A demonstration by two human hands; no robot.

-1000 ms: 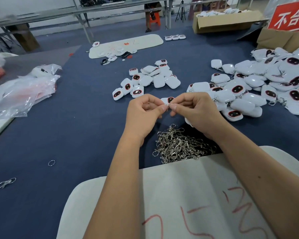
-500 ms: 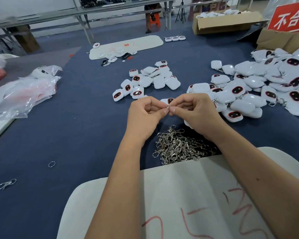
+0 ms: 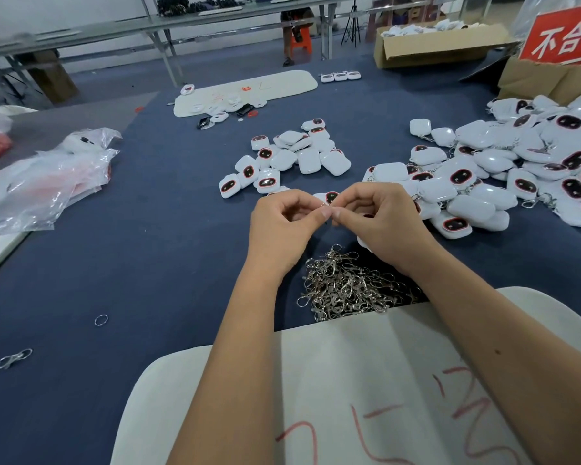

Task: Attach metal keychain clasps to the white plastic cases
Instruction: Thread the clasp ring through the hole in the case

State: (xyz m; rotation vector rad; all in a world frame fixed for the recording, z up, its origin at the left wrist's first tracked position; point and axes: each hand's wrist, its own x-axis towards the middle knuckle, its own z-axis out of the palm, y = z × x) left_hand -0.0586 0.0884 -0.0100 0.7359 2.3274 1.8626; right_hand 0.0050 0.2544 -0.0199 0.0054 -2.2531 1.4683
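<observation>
- Both hands meet over the blue table (image 3: 121,250); the left hand (image 3: 279,229) pinches a small metal ring (image 3: 323,205) at its fingertips, and the right hand (image 3: 379,223) pinches in from the other side, fingers curled tight.
- The white case (image 3: 329,197) being worked on peeks out just behind the fingertips, and a white edge shows under the right palm. How it is held I cannot tell.
- First risk: the ring is tiny and mostly hidden between thumb tips, so a slip here likely flicks it onto the cloth — a stray ring (image 3: 100,320) and a loose clasp (image 3: 14,358) lie well off to the left.
- Second risk: the ring may spring shut before it threads the case's loop, which I judge would leave the clasp hanging on nothing.
- The pile of clasps (image 3: 349,283) sits directly below the hands, touching the edge of the white board (image 3: 366,380). Anything dropped there would probably vanish into the tangle.
- The small heap of cases (image 3: 292,156) lies beyond the hands, and the big heap (image 3: 503,169) to the right shows chains on several, so a half-attached case tossed there could pass as finished.
- The right forearm hovers close above the clasps — a careless sweep might scatter them.
</observation>
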